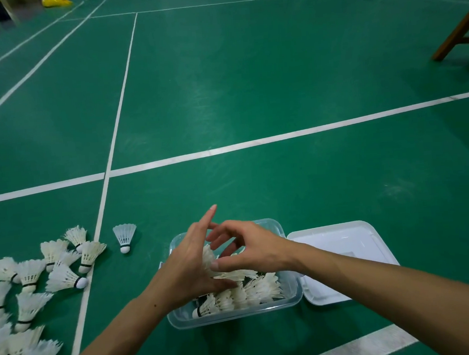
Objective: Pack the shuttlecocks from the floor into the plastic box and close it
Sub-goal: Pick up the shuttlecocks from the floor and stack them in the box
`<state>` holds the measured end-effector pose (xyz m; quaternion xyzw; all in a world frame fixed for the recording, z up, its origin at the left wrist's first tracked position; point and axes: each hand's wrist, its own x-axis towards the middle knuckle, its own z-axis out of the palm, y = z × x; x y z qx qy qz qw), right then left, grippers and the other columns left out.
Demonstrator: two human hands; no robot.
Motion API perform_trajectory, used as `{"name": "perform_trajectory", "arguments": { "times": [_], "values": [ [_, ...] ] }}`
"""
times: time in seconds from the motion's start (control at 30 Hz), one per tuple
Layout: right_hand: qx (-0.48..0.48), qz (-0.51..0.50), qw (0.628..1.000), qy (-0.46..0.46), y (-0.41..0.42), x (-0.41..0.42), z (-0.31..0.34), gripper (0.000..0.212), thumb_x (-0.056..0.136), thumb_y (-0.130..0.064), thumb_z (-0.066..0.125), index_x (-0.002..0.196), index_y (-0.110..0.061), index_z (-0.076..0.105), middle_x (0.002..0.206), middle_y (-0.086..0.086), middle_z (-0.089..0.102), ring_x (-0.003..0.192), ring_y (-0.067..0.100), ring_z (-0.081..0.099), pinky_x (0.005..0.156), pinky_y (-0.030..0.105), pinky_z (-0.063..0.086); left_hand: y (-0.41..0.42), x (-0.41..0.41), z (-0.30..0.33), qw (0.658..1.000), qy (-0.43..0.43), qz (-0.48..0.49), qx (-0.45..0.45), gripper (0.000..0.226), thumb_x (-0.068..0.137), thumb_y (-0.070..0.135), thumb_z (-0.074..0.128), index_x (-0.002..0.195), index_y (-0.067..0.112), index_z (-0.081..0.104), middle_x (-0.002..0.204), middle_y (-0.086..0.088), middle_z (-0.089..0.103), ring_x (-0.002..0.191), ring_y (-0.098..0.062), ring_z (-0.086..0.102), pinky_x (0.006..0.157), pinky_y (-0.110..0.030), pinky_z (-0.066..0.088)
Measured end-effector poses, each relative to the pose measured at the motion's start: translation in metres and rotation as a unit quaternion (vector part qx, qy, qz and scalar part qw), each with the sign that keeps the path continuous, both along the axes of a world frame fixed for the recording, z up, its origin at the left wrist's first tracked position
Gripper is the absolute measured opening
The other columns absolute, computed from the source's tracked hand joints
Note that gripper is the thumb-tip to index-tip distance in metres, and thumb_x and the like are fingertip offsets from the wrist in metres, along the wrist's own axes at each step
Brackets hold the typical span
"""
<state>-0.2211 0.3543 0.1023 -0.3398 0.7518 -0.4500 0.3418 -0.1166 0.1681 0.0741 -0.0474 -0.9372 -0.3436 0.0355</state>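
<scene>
Green court flooring [250,94] with white lines fills my view, and I work outward from what lies closest. Nearest me, at the lower left, I see a heap of shuttlecocks [28,286] lying on the floor, well apart from both hands. Just ahead of me sits the clear plastic box [236,313], open, with shuttlecocks in the box [251,290] packed along its near side. Both of my hands hang over it. My left hand [189,265] stands edge-on above the box's left half, fingers mostly straight with the forefinger pointing away, its palm and thumb against a white feathered shuttlecock [208,257] that sits between the two hands. My right hand [248,247] reaches in from the right, fingers curled, thumb tip touching those same feathers; whether it truly pinches them I cannot tell. Touching the box's right side lies the white lid [342,253], flat on the floor. Left of the box, one lone shuttlecock [125,237] stands on its cork. Farther off, at the right edge, I see a brown wooden leg [458,33], and yellow objects [55,1] at the far top left.
</scene>
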Motion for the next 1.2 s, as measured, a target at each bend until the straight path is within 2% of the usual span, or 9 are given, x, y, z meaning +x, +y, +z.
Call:
{"name": "perform_trajectory", "arguments": {
  "times": [0.13, 0.23, 0.33, 0.5, 0.63, 0.73, 0.9, 1.03, 1.2],
  "values": [
    [0.0, 0.013, 1.0, -0.011, 0.0, 0.0, 0.0, 0.061, 0.088, -0.025, 0.087, 0.142, -0.023, 0.059, 0.118, -0.012, 0.065, 0.093, 0.004, 0.07, 0.088, 0.025, 0.06, -0.001, -0.001, -0.005, 0.999, -0.003, 0.003, 0.039, 0.142, 0.059, 0.066, 0.093, 0.163, 0.047, -0.002, 0.141, 0.04, 0.03, 0.122, 0.018, 0.043, 0.095, -0.002, 0.037],
    [0.011, 0.024, 1.0, -0.015, 0.005, -0.004, 0.001, 0.062, 0.089, -0.018, 0.084, 0.144, -0.026, 0.057, 0.112, -0.016, 0.06, 0.091, 0.005, 0.068, 0.071, 0.016, 0.055, -0.001, -0.001, -0.01, 0.997, -0.004, 0.003, 0.071, 0.134, 0.06, 0.065, 0.093, 0.164, 0.045, 0.011, 0.146, 0.032, 0.036, 0.119, -0.003, 0.056, 0.095, -0.015, 0.049],
    [0.019, 0.016, 1.0, -0.01, 0.016, -0.011, 0.002, 0.051, 0.088, -0.015, 0.084, 0.134, -0.027, 0.065, 0.115, -0.001, 0.059, 0.086, 0.01, 0.069, 0.073, 0.025, 0.061, -0.003, -0.003, -0.015, 0.996, -0.014, 0.015, 0.081, 0.124, 0.063, 0.063, 0.094, 0.162, 0.043, 0.021, 0.145, 0.023, 0.043, 0.093, -0.017, 0.068, 0.079, -0.029, 0.059],
    [0.082, -0.032, 0.994, 0.061, 0.05, -0.038, 0.001, 0.042, 0.083, -0.031, 0.089, 0.121, -0.033, 0.072, 0.118, -0.002, 0.063, 0.092, 0.012, 0.074, 0.089, 0.038, 0.064, -0.009, -0.004, -0.034, 0.998, -0.037, 0.02, 0.042, 0.1, 0.072, 0.061, 0.086, 0.156, 0.036, 0.036, 0.141, 0.021, 0.046, 0.104, -0.007, 0.063, 0.081, -0.023, 0.057],
    [0.134, -0.04, 0.983, 0.118, 0.073, -0.052, -0.002, 0.044, 0.08, -0.035, 0.089, 0.12, -0.032, 0.071, 0.116, -0.007, 0.065, 0.095, 0.011, 0.075, 0.087, 0.037, 0.063, -0.003, -0.007, -0.051, 0.998, -0.054, -0.01, -0.01, 0.083, 0.078, 0.066, 0.078, 0.149, 0.038, 0.045, 0.138, 0.023, 0.048, 0.118, 0.004, 0.054, 0.099, -0.026, 0.051],
    [0.149, -0.032, 0.976, 0.155, 0.082, -0.054, -0.006, 0.046, 0.078, -0.035, 0.089, 0.12, -0.032, 0.07, 0.116, -0.008, 0.063, 0.095, 0.009, 0.073, 0.084, 0.033, 0.063, 0.01, -0.017, -0.061, 0.997, -0.044, -0.019, -0.055, 0.075, 0.077, 0.07, 0.073, 0.143, 0.041, 0.052, 0.138, 0.025, 0.052, 0.125, 0.002, 0.049, 0.107, -0.028, 0.045],
    [0.175, -0.011, 0.963, 0.204, 0.084, -0.054, -0.011, 0.049, 0.076, -0.043, 0.087, 0.12, -0.037, 0.068, 0.114, -0.011, 0.057, 0.097, 0.008, 0.069, 0.087, 0.033, 0.061, 0.031, -0.037, -0.078, 0.989, -0.054, -0.017, -0.135, 0.082, 0.071, 0.079, 0.07, 0.142, 0.043, 0.05, 0.137, 0.023, 0.057, 0.127, -0.008, 0.051, 0.105, -0.034, 0.044],
    [0.2, 0.004, 0.95, 0.241, 0.079, -0.05, -0.014, 0.051, 0.076, -0.046, 0.084, 0.123, -0.038, 0.066, 0.113, -0.012, 0.056, 0.099, 0.01, 0.065, 0.09, 0.035, 0.056, 0.042, -0.044, -0.082, 0.988, -0.052, 0.009, -0.146, 0.084, 0.073, 0.076, 0.075, 0.144, 0.044, 0.047, 0.138, 0.024, 0.058, 0.126, -0.006, 0.051, 0.104, -0.035, 0.043],
    [0.212, 0.024, 0.944, 0.251, 0.071, -0.046, -0.018, 0.055, 0.076, -0.047, 0.085, 0.126, -0.037, 0.065, 0.114, -0.01, 0.056, 0.097, 0.01, 0.059, 0.09, 0.036, 0.054, 0.037, -0.045, -0.079, 0.992, -0.06, 0.02, -0.108, 0.069, 0.07, 0.07, 0.081, 0.129, 0.043, 0.056, 0.123, 0.025, 0.064, 0.113, -0.004, 0.055, 0.095, -0.032, 0.047]
  ]
}}
